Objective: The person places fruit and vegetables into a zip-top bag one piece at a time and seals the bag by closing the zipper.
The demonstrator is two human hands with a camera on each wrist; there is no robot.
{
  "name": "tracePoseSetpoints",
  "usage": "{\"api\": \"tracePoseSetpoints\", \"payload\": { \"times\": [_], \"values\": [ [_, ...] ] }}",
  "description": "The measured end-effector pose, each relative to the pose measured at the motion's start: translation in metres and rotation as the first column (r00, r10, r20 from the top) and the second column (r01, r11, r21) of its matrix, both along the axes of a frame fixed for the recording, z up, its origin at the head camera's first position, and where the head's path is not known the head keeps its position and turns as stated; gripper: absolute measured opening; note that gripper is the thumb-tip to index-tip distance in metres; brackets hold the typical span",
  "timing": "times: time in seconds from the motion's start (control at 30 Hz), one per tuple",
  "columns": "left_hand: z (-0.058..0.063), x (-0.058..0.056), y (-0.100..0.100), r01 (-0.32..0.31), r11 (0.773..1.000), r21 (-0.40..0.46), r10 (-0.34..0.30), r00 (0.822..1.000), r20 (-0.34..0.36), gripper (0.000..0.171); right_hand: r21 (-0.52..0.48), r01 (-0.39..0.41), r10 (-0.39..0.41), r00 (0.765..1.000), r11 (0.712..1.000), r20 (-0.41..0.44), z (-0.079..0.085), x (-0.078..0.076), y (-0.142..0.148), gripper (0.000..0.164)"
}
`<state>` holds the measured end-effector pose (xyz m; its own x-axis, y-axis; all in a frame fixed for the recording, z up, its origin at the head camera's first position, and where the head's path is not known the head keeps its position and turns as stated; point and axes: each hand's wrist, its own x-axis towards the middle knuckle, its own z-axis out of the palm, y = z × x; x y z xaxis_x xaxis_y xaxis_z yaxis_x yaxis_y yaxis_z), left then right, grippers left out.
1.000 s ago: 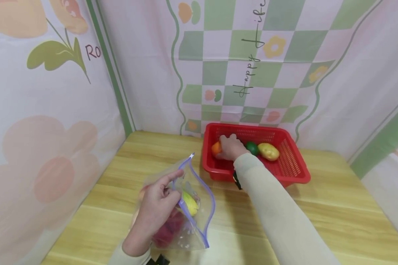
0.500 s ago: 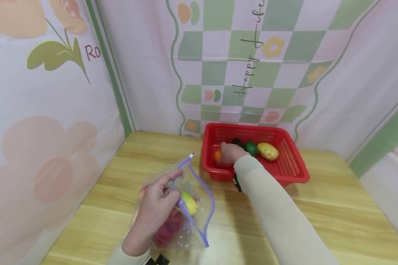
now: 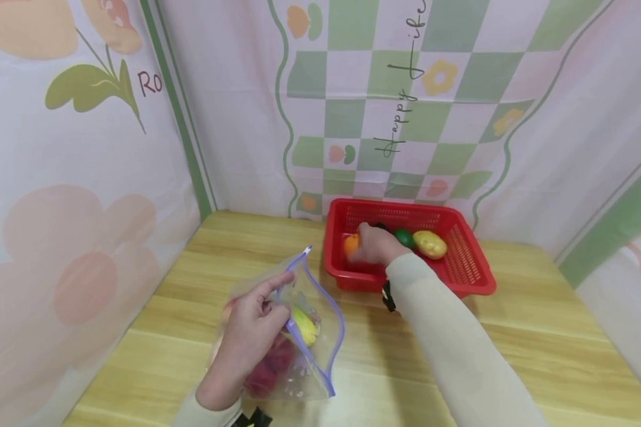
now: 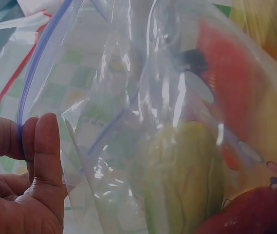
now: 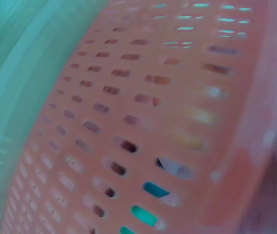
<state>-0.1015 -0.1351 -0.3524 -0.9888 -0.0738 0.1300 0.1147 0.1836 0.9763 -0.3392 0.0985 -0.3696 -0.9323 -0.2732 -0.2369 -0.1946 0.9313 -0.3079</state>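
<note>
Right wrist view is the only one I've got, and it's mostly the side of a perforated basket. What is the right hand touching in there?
Observer: In the head view, the right hand touches an orange fruit; blur hides exactly how its fingers sit on it.

Operator: And the left hand, which I can't see at all?

Observer: The left hand holds a clear zip bag at its mouth.

Operator: Is that bag open or closed?

Observer: Open: the head view shows the two purple edges of its mouth standing apart.
</note>
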Motion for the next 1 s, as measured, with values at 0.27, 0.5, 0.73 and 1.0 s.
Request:
{"api": "tracePoseSetpoints", "payload": {
  "times": [0.27, 0.5, 0.73, 1.0],
  "values": [
    [0.0, 0.0, -0.001, -0.023, 1.0, -0.02, 0.022, 1.0, -0.013, 0.053, -0.147, -0.043, 0.031, 0.996, 0.988, -0.082, 0.016, 0.011, -0.002, 0.074],
    [0.001, 0.001, -0.001, -0.036, 0.999, -0.039, 0.034, 0.999, -0.03, 0.053, -0.24, -0.043, 0.013, 0.992, 0.97, -0.126, 0.029, 0.021, 0.0, 0.075],
    [0.001, 0.001, 0.0, -0.025, 0.999, -0.02, 0.024, 0.999, -0.035, 0.053, -0.293, -0.073, 0.023, 0.986, 0.953, -0.168, 0.05, 0.042, -0.001, 0.073],
    [0.001, -0.001, 0.002, -0.034, 0.999, -0.006, 0.034, 0.999, -0.014, 0.052, -0.366, -0.146, 0.065, 0.972, 0.919, -0.226, 0.079, 0.083, -0.009, 0.07]
  ]
}}
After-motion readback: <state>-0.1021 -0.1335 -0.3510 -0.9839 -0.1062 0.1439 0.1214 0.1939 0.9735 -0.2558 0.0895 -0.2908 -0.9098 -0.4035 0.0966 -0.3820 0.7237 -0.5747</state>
